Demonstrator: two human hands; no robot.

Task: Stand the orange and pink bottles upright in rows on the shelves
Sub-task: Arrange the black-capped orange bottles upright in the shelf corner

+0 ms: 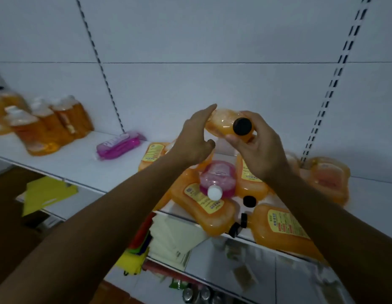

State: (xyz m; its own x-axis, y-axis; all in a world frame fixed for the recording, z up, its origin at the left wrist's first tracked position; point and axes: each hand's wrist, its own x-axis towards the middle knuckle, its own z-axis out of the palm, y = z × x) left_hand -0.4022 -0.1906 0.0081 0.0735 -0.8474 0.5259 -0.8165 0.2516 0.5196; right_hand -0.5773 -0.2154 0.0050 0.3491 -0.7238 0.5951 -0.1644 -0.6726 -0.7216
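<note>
An orange bottle with a black cap (pixel 223 123) is held above the shelf, cap toward me. My right hand (pixel 258 148) grips it near the cap, and my left hand (pixel 195 141) rests on its far end. Below lies a heap of orange bottles (pixel 203 207) on their sides on the white shelf (pixel 76 163). On top of the heap is a pink bottle with a white cap (pixel 219 178). At the far left, several orange bottles with white caps (pixel 48 123) stand upright. Another pink bottle (pixel 119 144) lies flat on the shelf.
Slotted uprights (pixel 335 80) run up the white back wall. A lower shelf (pixel 212 266) holds yellow and cream packets (pixel 175 240) and coloured cloths. A yellow bag (pixel 48 194) lies at lower left.
</note>
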